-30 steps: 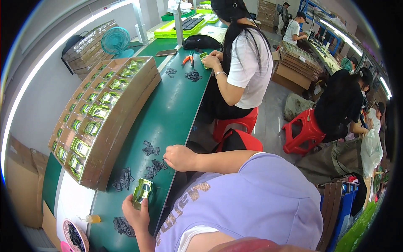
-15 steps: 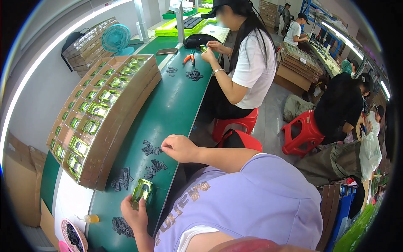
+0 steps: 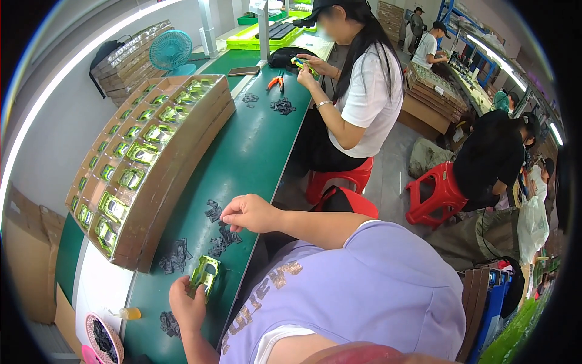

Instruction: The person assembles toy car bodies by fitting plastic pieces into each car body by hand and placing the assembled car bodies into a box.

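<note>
My left hand [image 3: 188, 304] grips the near end of a lime-green toy car shell [image 3: 210, 267] with a dark middle, thumb on one side and fingers on the other. The shell rests on or just above the green bench. My right hand [image 3: 254, 213] is closed in a pinch over a pile of small black plastic parts [image 3: 225, 241]; whatever sits between its fingertips is too small to make out. Further small piles of black parts lie beside it, one [image 3: 213, 210] just beyond the fingers, one [image 3: 176, 256] left of the shell, and one [image 3: 170, 324] by my left wrist.
A long cardboard tray [image 3: 200, 145] of similar green shells lines the bench's left side. Near me stand a pink basket [image 3: 97, 327] of black parts and a small yellow bottle [image 3: 130, 313]. Orange-handled pliers [image 3: 276, 82] lie ahead, by a seated co-worker [image 3: 357, 91] handling a green piece.
My right hand has shifted left and slightly forward over the black parts, fingertips pinched. My left hand and the shell have barely moved. The co-worker's green piece has turned.
</note>
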{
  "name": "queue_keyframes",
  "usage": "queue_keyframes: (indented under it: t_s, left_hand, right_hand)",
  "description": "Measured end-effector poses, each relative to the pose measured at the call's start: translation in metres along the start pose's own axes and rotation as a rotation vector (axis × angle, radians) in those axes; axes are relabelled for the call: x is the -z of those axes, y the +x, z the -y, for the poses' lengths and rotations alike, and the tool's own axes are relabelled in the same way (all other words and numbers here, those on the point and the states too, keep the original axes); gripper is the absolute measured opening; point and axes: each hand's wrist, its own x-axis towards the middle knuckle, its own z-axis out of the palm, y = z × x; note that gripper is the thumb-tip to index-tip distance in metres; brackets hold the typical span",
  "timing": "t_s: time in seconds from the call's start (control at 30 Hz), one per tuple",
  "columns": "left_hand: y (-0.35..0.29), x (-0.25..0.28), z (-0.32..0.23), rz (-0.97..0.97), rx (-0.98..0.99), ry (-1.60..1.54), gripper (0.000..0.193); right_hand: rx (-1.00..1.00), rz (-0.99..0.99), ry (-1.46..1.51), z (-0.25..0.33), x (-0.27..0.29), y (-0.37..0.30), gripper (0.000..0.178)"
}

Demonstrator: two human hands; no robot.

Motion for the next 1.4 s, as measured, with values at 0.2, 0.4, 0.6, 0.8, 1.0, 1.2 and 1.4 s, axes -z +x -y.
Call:
queue_keyframes:
  t_s: [0.2, 0.4, 0.6, 0.8, 1.0, 1.2, 1.4]
  left_hand:
    - [0.004, -0.002, 0.0, -0.006, -0.012, -0.034, 0.028]
    - [0.003, -0.008, 0.014, -0.026, 0.045, -0.117, 0.022]
    - [0.002, -0.012, 0.019, -0.056, 0.018, -0.16, 0.02]
    - [-0.001, -0.016, 0.022, -0.071, 0.018, -0.208, 0.019]
    - [-0.007, -0.015, 0.021, -0.088, 0.039, -0.266, 0.017]
    - [0.004, -0.014, 0.018, -0.03, 0.073, -0.165, 0.016]
    - [0.0, -0.011, 0.027, -0.094, 0.076, -0.327, 0.023]
  right_hand:
    - [0.043, -0.007, 0.043, 0.0, -0.006, 0.003, 0.018]
    - [0.028, -0.007, 0.055, -0.002, -0.007, 0.008, 0.017]
    - [-0.005, 0.04, 0.037, 0.0, -0.012, 0.012, 0.018]
    - [-0.031, 0.066, 0.016, -0.004, -0.017, 0.015, 0.017]
    - [-0.007, 0.081, 0.021, -0.002, -0.023, 0.012, 0.016]
    - [0.062, 0.124, 0.012, -0.008, -0.03, 0.02, 0.018]
    - [0.167, 0.19, -0.071, 0.001, -0.064, 0.025, 0.015]
